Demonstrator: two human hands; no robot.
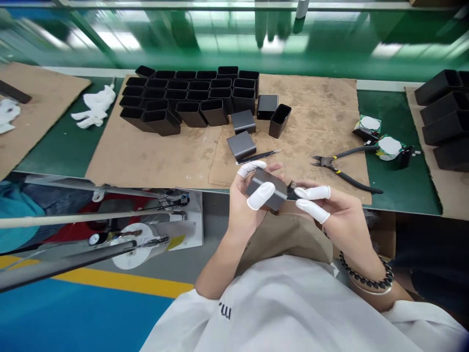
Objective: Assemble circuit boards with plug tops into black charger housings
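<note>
My left hand (246, 200) is wrapped round a small dark grey box-shaped housing (269, 188), held just in front of the table's near edge. White finger cots cover its thumb and forefinger. My right hand (330, 210) touches the housing's right end with two cotted fingers stretched out and a small dark part pinched behind them. A bead bracelet sits on the right wrist. On the brown cardboard sheet (154, 151) just beyond lie thin black tweezers (258, 156) and another grey housing (241, 145).
Several open black housings (190, 98) stand in rows at the back of the cardboard, with loose ones (280, 120) beside them. Black side cutters (344, 168) lie to the right, tape rolls (389, 146) beyond. White gloves (95, 105) lie on the left. More black housings (445, 112) at far right.
</note>
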